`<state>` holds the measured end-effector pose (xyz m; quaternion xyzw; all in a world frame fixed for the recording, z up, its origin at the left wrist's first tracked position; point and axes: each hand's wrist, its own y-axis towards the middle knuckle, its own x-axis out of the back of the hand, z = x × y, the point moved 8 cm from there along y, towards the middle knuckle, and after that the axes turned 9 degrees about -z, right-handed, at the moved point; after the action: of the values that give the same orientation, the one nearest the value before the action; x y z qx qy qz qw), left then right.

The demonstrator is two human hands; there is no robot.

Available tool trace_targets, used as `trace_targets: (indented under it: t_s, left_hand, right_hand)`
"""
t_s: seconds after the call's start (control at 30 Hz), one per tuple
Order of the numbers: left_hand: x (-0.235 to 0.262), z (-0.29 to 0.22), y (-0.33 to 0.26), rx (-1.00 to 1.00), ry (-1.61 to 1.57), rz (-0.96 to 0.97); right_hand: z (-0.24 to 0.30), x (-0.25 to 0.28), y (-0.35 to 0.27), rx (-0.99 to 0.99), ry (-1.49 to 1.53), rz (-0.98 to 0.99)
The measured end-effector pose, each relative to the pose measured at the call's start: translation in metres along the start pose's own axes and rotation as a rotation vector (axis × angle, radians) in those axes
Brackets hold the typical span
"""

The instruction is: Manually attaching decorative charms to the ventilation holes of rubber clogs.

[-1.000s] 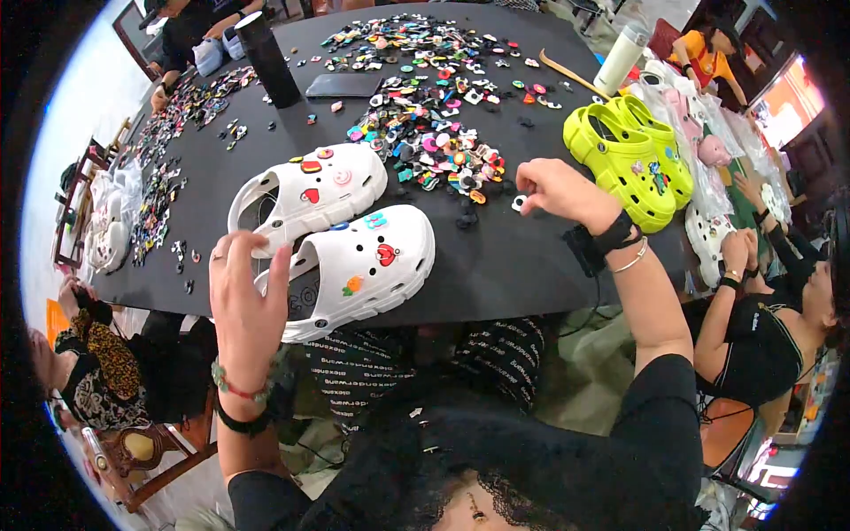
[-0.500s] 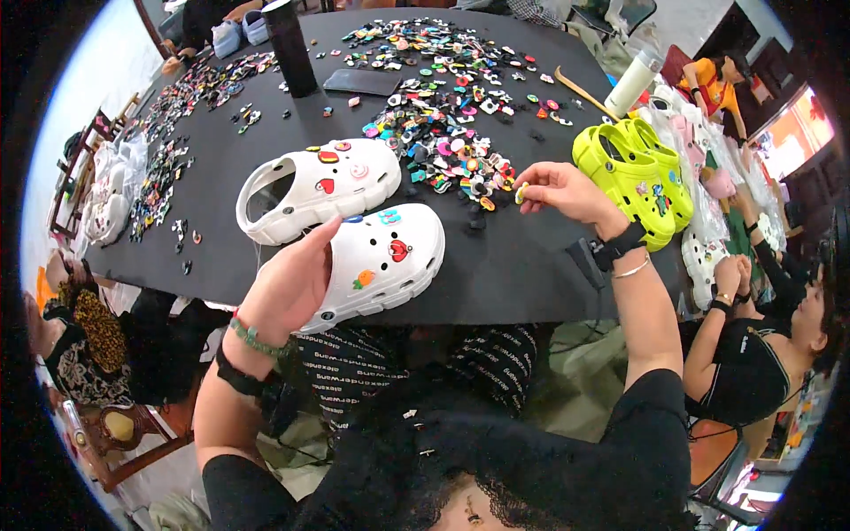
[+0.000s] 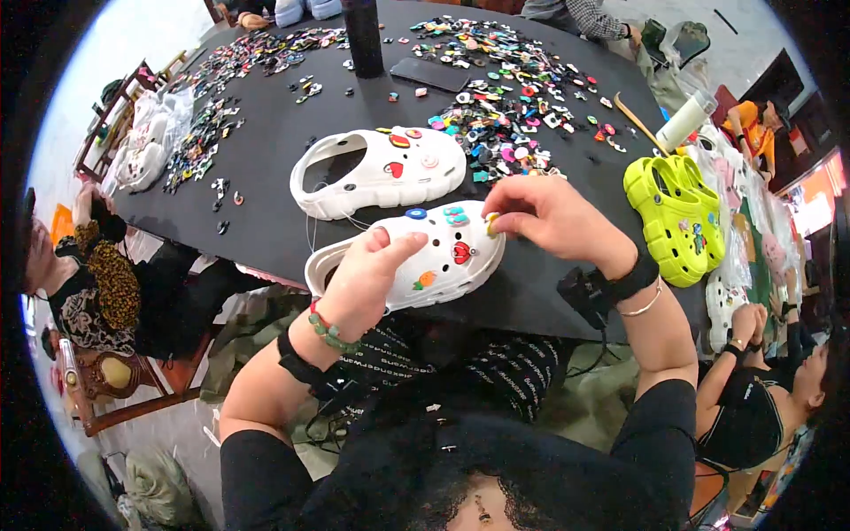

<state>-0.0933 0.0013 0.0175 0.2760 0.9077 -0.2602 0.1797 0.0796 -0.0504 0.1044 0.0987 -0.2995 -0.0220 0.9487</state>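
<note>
A white clog (image 3: 482,265) lies nearest me at the table's front edge. Its top carries a blue round charm (image 3: 416,213), a turquoise flip-flop charm (image 3: 456,216), a red charm (image 3: 463,253) and an orange fruit charm (image 3: 424,280). My left hand (image 3: 359,274) grips this clog around its middle, thumb over the upper, some fingers hidden. At the toe, my right hand (image 3: 553,221) pinches a small yellow shoe charm (image 3: 492,223) against the clog's surface; the fingers partly cover it. Just beyond sits a second white clog (image 3: 376,199) with red and pink charms.
Loose charms (image 3: 509,115) spread in heaps across the black table (image 3: 266,195). A dark bottle (image 3: 363,40) and a phone (image 3: 431,74) stand beyond the clogs. Lime-green clogs (image 3: 668,221) and a pale bottle (image 3: 686,122) are at the right. Other people sit around the table.
My right hand has brought the yellow charm from beside the heap to the near clog's toe. My left hand has changed from a flat palm to a curled hold on the clog.
</note>
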Motion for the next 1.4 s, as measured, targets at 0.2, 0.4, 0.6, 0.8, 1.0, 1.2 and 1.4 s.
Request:
trace_targets:
  t_s: [0.2,0.4,0.6,0.8,1.0,1.2,1.4]
  left_hand:
    - [0.004,0.001,-0.007,-0.051,0.054,-0.024]
    - [0.010,0.001,-0.008,-0.048,0.043,-0.028]
    - [0.014,0.004,-0.009,-0.076,0.049,-0.064]
    - [0.008,-0.002,-0.009,-0.115,0.045,-0.032]
    - [0.009,-0.002,-0.009,-0.146,0.024,-0.042]
    - [0.012,0.004,-0.005,-0.151,0.100,-0.006]
    - [0.011,0.002,-0.014,-0.266,0.203,-0.033]
  right_hand:
    - [0.036,-0.038,0.016,0.250,-0.208,0.077]
    - [0.043,-0.051,0.024,0.273,-0.326,0.118]
    - [0.041,-0.055,0.028,0.255,-0.378,0.152]
    - [0.044,-0.057,0.027,0.216,-0.352,0.130]
    - [0.036,-0.059,0.030,0.064,-0.377,0.097]
    - [0.040,-0.063,0.024,0.115,-0.536,0.107]
    - [0.054,-0.064,0.027,0.389,-0.713,-0.037]
